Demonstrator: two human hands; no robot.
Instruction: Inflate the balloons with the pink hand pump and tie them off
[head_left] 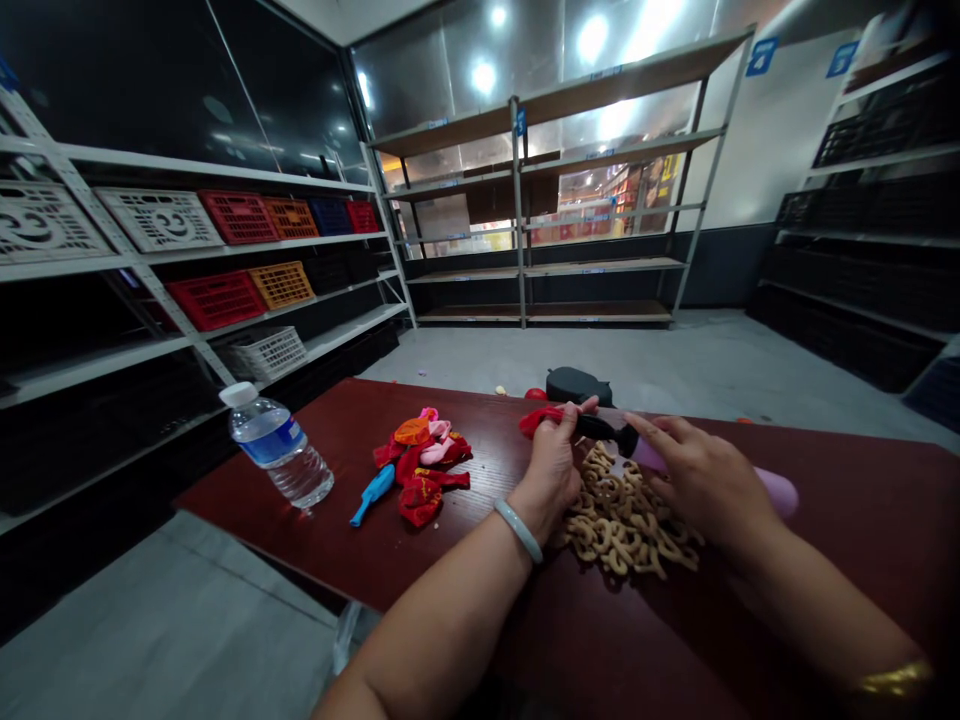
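Note:
My left hand [555,465], with a pale bangle at the wrist, pinches a red balloon [537,420] at the black nozzle of a pump. The purple pump [777,492] lies under my right hand [694,470], whose fingers wrap round its body near the black end. Below both hands a pile of tan curled pieces [626,525] spreads on the dark red table [315,540]. Left of my left hand lies a heap of limp balloons [420,460], red, orange, pink and blue.
A water bottle [281,450] with a white cap stands at the table's left. A dark case [577,386] and a red round thing [535,394] are at the far edge. Shelves with crates [232,215] line the left wall; a metal rack [517,210] stands behind.

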